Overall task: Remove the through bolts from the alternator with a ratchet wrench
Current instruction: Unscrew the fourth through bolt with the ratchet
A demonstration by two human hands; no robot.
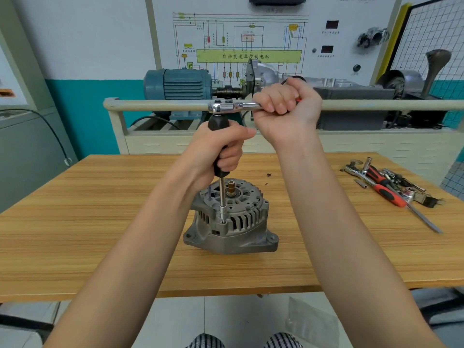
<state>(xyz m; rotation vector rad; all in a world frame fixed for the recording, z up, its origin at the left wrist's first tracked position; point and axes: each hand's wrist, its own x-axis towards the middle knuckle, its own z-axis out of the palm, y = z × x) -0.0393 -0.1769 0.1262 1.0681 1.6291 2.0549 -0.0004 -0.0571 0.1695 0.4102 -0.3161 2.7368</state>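
Both forearms reach forward from the bottom edge over the wooden table (pixel 75 222), with striped trouser knees just showing below.

On the left, the left hand (pixel 221 146) is wrapped around the black handle of the extension driver (pixel 221 169), fingers curled tight on it. That handle stands close to upright, and its thin steel shaft runs down to a small socket (pixel 223 214) seated on a bolt at the near left rim of the alternator (pixel 233 222). The bolt head itself is hidden under the socket.

The alternator sits at the middle of the table, resting on its broad mounting face with the brass-tipped shaft end pointing up; its long axis is vertical. It looks a heavy cast metal lump, stiff and not fragile, so it should stay put under moderate torque, though it could spin on the smooth wood if the bolt is stiff. The finned housing or the mounting ears seem the best places to steady it.

To the right, the right hand (pixel 283 106) clenches the handle of the ratchet wrench (pixel 233 106), whose head sits on top of the driver. The wrench lies level, pointing right.

At the far right of the table lies a heap of loose tools (pixel 391 187), well apart from the work.
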